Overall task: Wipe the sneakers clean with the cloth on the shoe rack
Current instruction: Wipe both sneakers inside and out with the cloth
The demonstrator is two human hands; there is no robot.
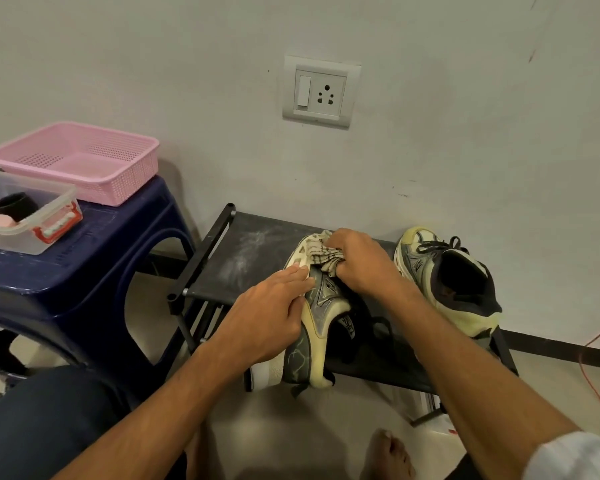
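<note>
**Cloth on the near sneaker**

Our right grip bunches the cloth against the toe of the near sneaker on the shoe rack. Our left grip lies flat-fingered along its side. The second sneaker stands just beside.

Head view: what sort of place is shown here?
Probably a corner of a home: a low black shoe rack with two worn cream-and-grey sneakers on it, a white wall socket with switch, and a dark blue plastic stool bearing a pink perforated plastic basket.
</note>
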